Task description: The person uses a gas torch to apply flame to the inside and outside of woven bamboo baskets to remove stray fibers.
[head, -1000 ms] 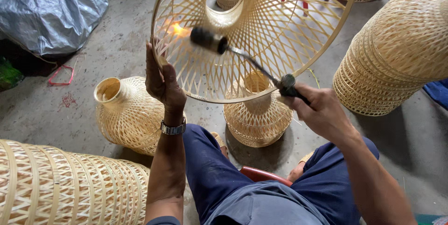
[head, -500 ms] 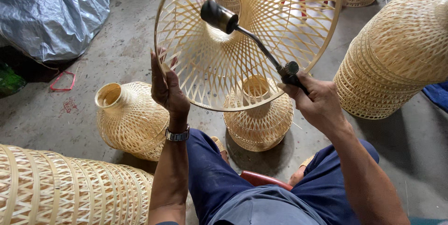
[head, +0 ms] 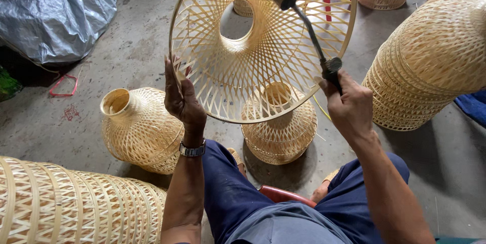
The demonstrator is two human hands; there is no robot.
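The left hand [head: 183,99] has its grip closed on the rim of a woven bamboo lampshade [head: 263,46]; the right hand [head: 349,107] clasps a torch [head: 304,21] whose head points into it.

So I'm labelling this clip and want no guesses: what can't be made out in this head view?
- Torch: nozzle mouth points away; flame cannot be told.
- Right hand: covers the torch's lower handle.
- Left hand: fingers lie behind the woven shade, at its rim.
- Red seat: mostly hidden by the legs.
- Stacked shades: cut off by the right edge.
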